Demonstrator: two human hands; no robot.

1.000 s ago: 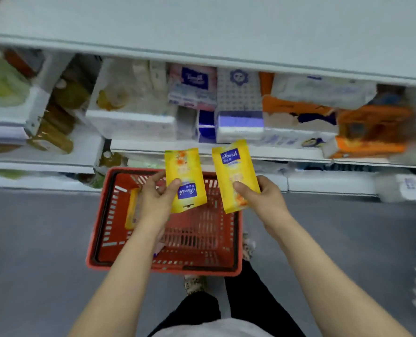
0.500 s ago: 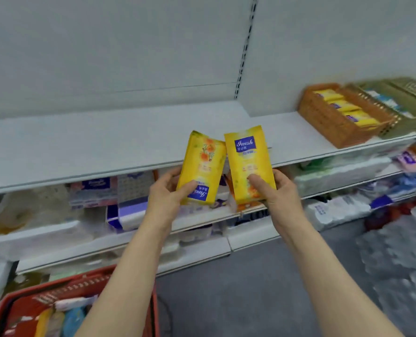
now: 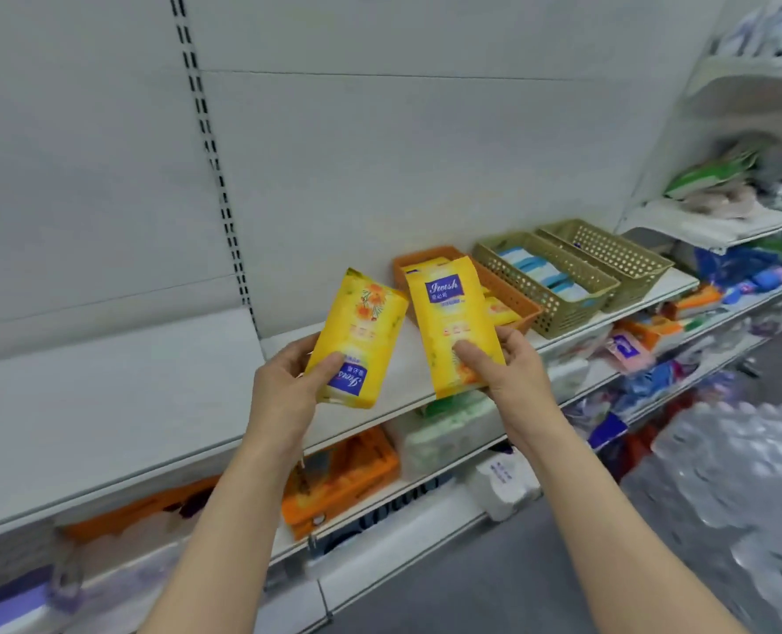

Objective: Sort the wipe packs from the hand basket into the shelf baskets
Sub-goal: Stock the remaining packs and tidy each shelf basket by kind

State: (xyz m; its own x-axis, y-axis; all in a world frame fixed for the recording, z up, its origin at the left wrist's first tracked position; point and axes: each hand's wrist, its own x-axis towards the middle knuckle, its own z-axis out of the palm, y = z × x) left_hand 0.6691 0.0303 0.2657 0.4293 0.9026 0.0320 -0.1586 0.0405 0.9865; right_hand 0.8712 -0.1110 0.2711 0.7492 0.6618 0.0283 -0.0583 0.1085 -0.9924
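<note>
Yellow wipe packs (image 3: 453, 322) above white shelf (image 3: 151, 395), grey floor (image 3: 540, 565).

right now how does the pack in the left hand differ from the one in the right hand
The left pack is held with its blue logo at the bottom, upside down; the right pack has its logo at the top, reading upright. The left pack tilts to the right, while the right pack stands nearly straight. The right pack overlaps the orange basket in view; the left pack shows against bare shelf. Both are yellow, same design, each gripped at its lower end by the left hand or right hand.
</note>
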